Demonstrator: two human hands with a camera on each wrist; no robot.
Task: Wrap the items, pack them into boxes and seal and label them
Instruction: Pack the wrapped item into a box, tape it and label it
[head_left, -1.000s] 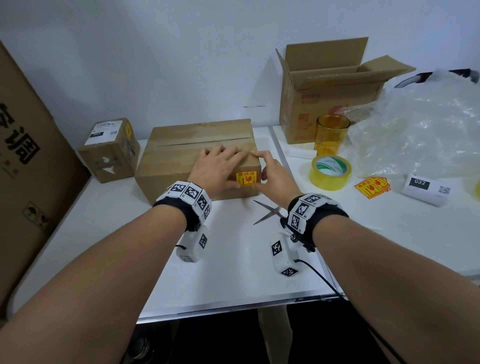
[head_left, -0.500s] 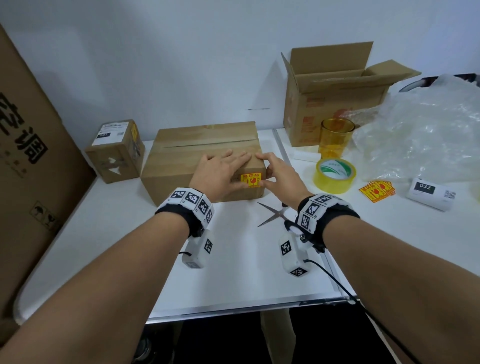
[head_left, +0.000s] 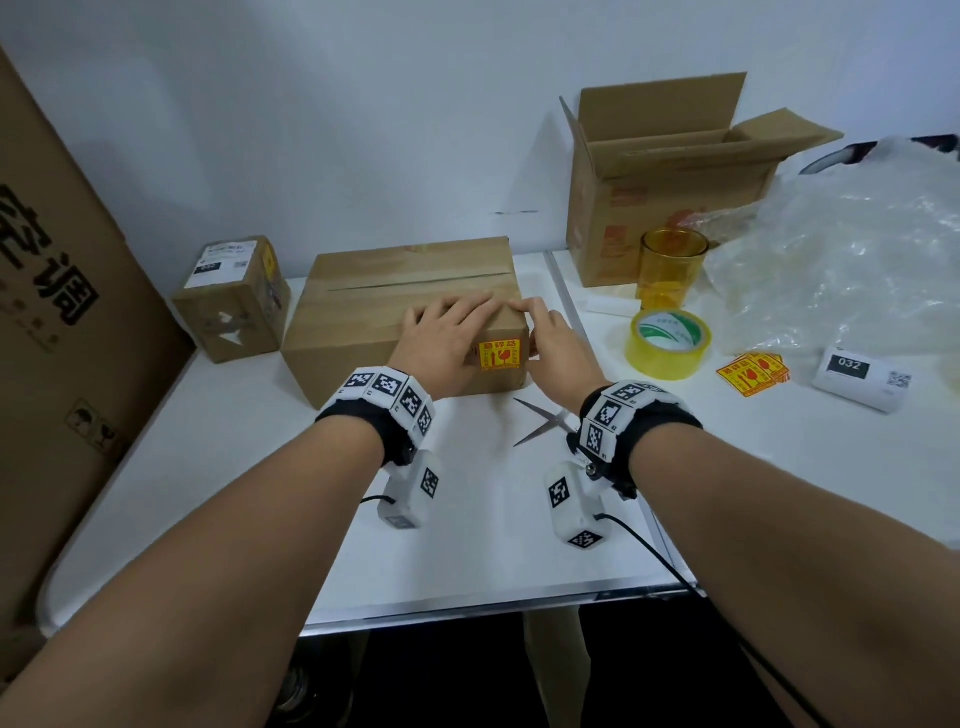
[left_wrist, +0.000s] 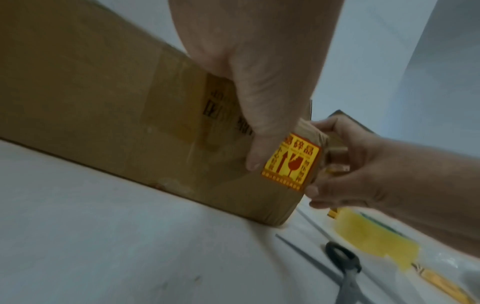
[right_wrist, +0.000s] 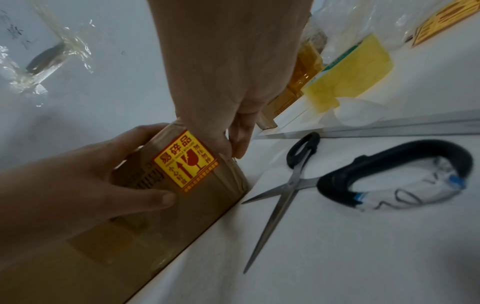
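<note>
1. Nearest us on the white worktop (head_left: 249, 493) lie steel scissors with black handles (head_left: 543, 426), blades apart, just right of our wrists
2. We have both hands on the sealed brown cardboard box (head_left: 363, 312), which sits on the worktop at its middle. Our left hand (head_left: 449, 340) lies over the box's near right top edge with fingers straight, thumb down the front face. Our right hand (head_left: 553, 345) curls round the right corner, thumb on the front
3. Between the thumbs, the square yellow-and-red fragile sticker (head_left: 498, 355) sits on the front face near the corner. We judge labelling to be the step in hand, with the tape already over the top seam
4. Next we should rub the sticker's edges flat, then let go; whether its right edge wraps the corner we cannot tell
5. Farther right wait the yellow tape roll (head_left: 670, 343), spare fragile stickers (head_left: 753, 371), a white printed label marked 032 (head_left: 860, 376), an amber glass tumbler (head_left: 672, 270), and at the back an open cardboard box (head_left: 670, 171)
</note>
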